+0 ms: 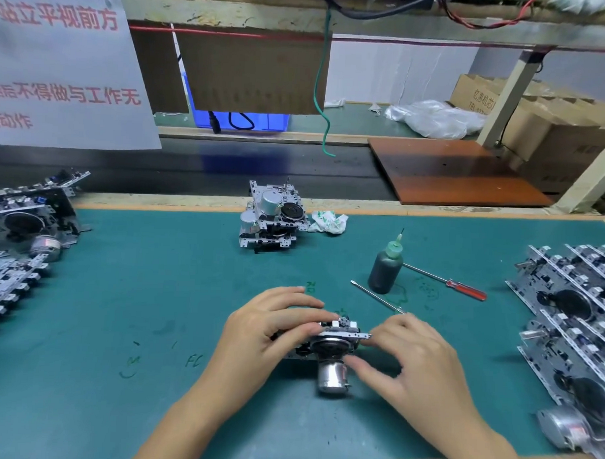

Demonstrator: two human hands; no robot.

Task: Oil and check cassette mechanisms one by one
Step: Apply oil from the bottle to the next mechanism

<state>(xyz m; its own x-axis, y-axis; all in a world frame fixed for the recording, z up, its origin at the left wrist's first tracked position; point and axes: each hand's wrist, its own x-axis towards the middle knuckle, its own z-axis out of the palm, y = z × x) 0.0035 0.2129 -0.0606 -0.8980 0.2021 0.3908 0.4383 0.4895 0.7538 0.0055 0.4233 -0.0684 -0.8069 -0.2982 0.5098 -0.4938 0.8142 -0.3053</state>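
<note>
Bench: we work on a teal rubber mat point(155, 293) on a wooden workbench, with a dark conveyor belt behind it.
Grip: our left hand point(267, 327) curls over the small silver metal cassette mechanism point(334, 347) from its left side, fingertips on the top frame; our right hand point(416, 357) pinches its right edge with thumb and fingers. Both hands hold it.
Place: the mechanism sits at the mat's near centre, its shiny cylindrical motor point(332, 376) pointing towards us.
Handling: we judge it stiff, light, sharp-edged stamped metal with delicate levers and belts; best held by the frame edges, not the flywheel.
Tools: the dark squeeze bottle of oil with a green needle nozzle point(385, 266) stands just beyond, between a plain metal rod point(376, 296) and a red-handled screwdriver point(446, 282).
Stock: stacked mechanisms lie left point(19, 240), right point(572, 314) and at the far centre point(272, 214).
</note>
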